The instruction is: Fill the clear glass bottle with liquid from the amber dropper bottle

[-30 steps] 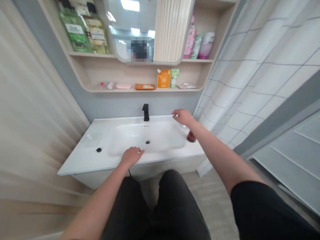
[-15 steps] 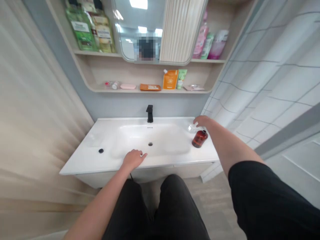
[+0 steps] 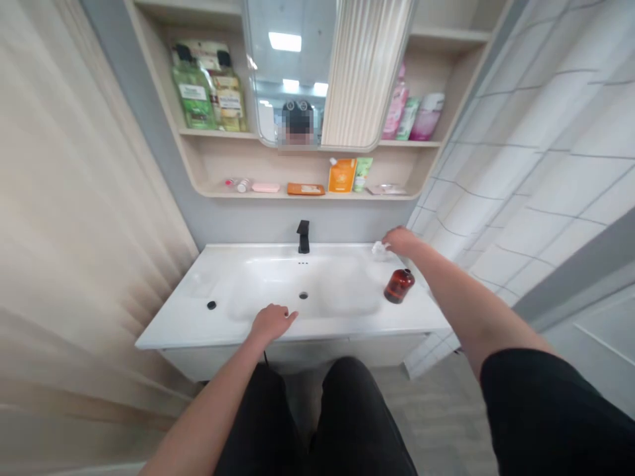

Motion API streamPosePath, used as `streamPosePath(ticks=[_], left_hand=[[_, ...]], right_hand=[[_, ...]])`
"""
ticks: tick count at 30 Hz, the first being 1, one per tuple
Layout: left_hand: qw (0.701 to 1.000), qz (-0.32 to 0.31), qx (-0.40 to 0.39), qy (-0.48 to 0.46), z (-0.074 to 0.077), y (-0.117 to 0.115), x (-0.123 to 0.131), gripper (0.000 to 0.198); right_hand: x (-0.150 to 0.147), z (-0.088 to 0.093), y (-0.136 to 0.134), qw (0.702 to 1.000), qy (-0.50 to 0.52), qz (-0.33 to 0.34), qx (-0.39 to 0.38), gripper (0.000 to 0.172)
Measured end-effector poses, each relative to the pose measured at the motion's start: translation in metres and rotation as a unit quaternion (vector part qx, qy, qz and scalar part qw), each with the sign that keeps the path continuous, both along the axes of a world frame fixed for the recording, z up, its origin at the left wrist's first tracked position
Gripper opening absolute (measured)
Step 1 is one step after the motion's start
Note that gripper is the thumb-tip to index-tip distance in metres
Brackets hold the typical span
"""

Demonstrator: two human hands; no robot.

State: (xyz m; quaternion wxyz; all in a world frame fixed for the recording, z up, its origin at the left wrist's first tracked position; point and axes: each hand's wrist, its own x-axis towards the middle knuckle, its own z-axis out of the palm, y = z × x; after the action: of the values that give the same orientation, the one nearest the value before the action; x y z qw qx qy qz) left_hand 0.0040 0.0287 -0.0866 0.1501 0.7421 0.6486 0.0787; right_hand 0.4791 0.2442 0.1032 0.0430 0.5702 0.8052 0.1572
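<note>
My right hand point(image 3: 401, 242) reaches over the far right of a white ceramic washbasin point(image 3: 297, 330), its fingertips on a small clear object point(image 3: 380, 248). I cannot tell whether they grip it. Just nearer, an amber glass bottle point(image 3: 399, 286) lies tilted on the counter, apart from the hand. My left hand point(image 3: 272, 324) rests with curled fingers on the basin's front rim, holding nothing. A thin dark cable point(image 3: 265, 357) hangs near that wrist.
A black faucet point(image 3: 303, 237) stands at the back of the basin, above a drain point(image 3: 303, 295). A black stopper point(image 3: 211, 305) sits on the left counter. Shelves point(image 3: 307, 192) behind hold bottles and packets. A curtain point(image 3: 74, 231) hangs left, a tiled wall point(image 3: 520, 178) right.
My right hand has moved rightward along the back of the basin onto the small clear object. The amber bottle has come out from behind my arm. My left hand stays on the rim.
</note>
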Motion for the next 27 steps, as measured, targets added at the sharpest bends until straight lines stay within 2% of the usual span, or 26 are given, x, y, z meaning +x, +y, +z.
streamPosePath(ticks=[3, 6, 8, 10, 14, 16, 19, 22, 24, 26, 27], left_hand=[[1.0, 0.008, -0.005, -0.011, 0.0, 0.0, -0.002, 0.058], [0.998, 0.006, -0.005, -0.062, -0.001, 0.001, -0.006, 0.053], [0.991, -0.009, -0.002, -0.135, -0.002, 0.001, -0.007, 0.056], [0.968, -0.03, 0.005, -0.25, -0.003, -0.002, -0.003, 0.066], [0.876, -0.107, 0.021, -0.47, -0.001, -0.012, 0.021, 0.1], [0.849, -0.12, 0.016, -0.515, 0.002, -0.017, 0.03, 0.098], [0.849, -0.07, 0.031, -0.523, 0.008, -0.02, 0.031, 0.076], [0.847, 0.004, 0.098, -0.523, 0.014, -0.017, 0.023, 0.068], [0.833, 0.039, 0.116, -0.54, 0.017, -0.013, 0.019, 0.065], [0.822, 0.056, 0.109, -0.556, 0.018, -0.01, 0.018, 0.065], [0.821, 0.057, 0.104, -0.558, 0.017, -0.008, 0.018, 0.066]], right_hand=[[-0.028, 0.025, -0.027, 0.997, -0.015, 0.069, -0.043, 0.028], [-0.066, 0.033, -0.069, 0.987, 0.061, 0.138, -0.051, 0.028], [-0.096, 0.025, -0.1, 0.97, 0.135, 0.194, -0.061, 0.025], [-0.128, 0.009, -0.129, 0.937, 0.214, 0.261, -0.086, 0.02], [-0.189, -0.023, -0.168, 0.879, 0.301, 0.335, -0.154, 0.02], [-0.212, -0.031, -0.179, 0.852, 0.332, 0.361, -0.186, 0.02], [-0.232, -0.037, -0.186, 0.82, 0.36, 0.395, -0.203, 0.022], [-0.242, -0.053, -0.188, 0.791, 0.466, 0.368, -0.147, 0.041], [-0.247, -0.076, -0.189, 0.759, 0.575, 0.286, -0.105, 0.059], [-0.252, -0.106, -0.191, 0.707, 0.673, 0.181, -0.123, 0.073], [-0.254, -0.122, -0.193, 0.673, 0.708, 0.14, -0.162, 0.081]])
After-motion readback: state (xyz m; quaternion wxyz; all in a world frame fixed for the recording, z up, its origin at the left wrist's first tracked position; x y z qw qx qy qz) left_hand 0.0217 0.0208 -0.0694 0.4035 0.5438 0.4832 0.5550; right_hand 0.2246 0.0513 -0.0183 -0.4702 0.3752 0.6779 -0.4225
